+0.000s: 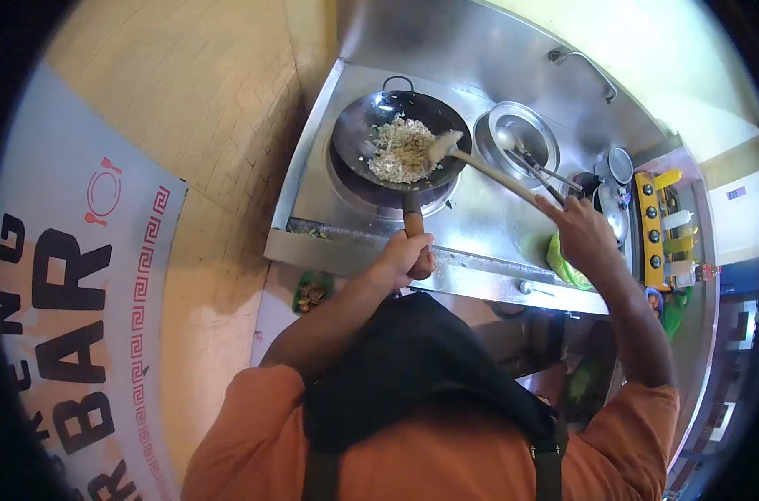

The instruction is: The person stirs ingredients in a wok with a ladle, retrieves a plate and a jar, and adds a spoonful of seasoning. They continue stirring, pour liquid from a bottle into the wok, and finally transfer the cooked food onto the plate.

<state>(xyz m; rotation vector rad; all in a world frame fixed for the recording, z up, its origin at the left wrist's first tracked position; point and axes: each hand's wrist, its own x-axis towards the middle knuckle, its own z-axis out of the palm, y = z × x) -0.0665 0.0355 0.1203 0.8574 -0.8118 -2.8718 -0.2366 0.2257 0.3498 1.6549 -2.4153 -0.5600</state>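
A dark wok point(352, 134) sits on the round burner of a steel stove, with fried rice point(400, 150) heaped in its middle. My left hand point(404, 255) is wrapped round the wok's wooden handle point(413, 222). My right hand point(581, 227) grips the far end of a long wooden-handled spatula point(500, 177), index finger stretched along the shaft. The spatula's pale, food-coated head touches the right edge of the rice inside the wok.
Right of the wok stands a metal bowl point(540, 121) with a ladle point(508, 139) in it. Farther right are a lidded pot point(613, 210), a metal cup point(620, 164), and an orange rack point(649, 234) with squeeze bottles point(678, 219). A green item point(566, 263) lies by the stove's front edge. A lettered banner point(79, 292) hangs left.
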